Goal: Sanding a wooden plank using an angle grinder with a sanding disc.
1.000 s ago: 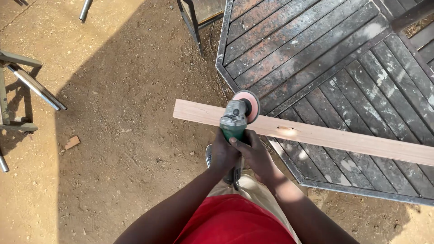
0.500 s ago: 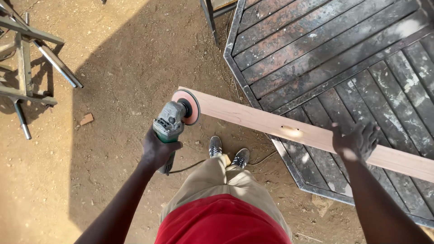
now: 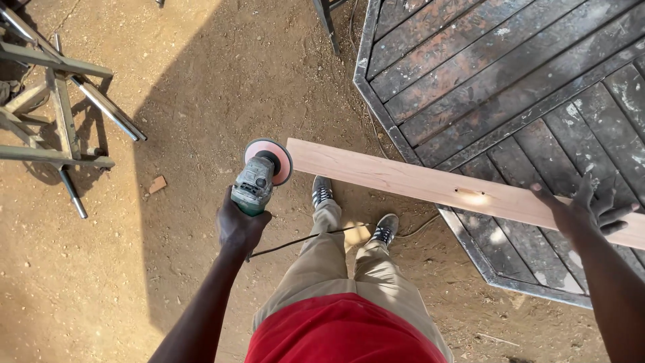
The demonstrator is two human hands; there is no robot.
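My left hand point(image 3: 240, 225) grips a green and grey angle grinder point(image 3: 256, 181) with a pink sanding disc point(image 3: 268, 161), held just off the left end of a long pale wooden plank point(image 3: 403, 181). The plank lies across the edge of a dark slatted octagonal table point(image 3: 510, 74) and sticks out over the dirt. My right hand point(image 3: 583, 208) presses down flat on the plank's right part, fingers spread. A knot mark point(image 3: 470, 195) shows on the plank between my hands. The grinder's cord point(image 3: 302, 240) trails past my legs.
A metal frame of bars and pipes point(image 3: 60, 114) stands at the left on the dirt ground. A small brick chip point(image 3: 157, 184) lies near it. My shoes point(image 3: 322, 191) stand below the plank's overhang. A metal leg point(image 3: 327, 23) rises at the table's top edge.
The grinder slid left along the plank from the middle to past its left end. My right hand left the grinder and moved right to press on the plank.
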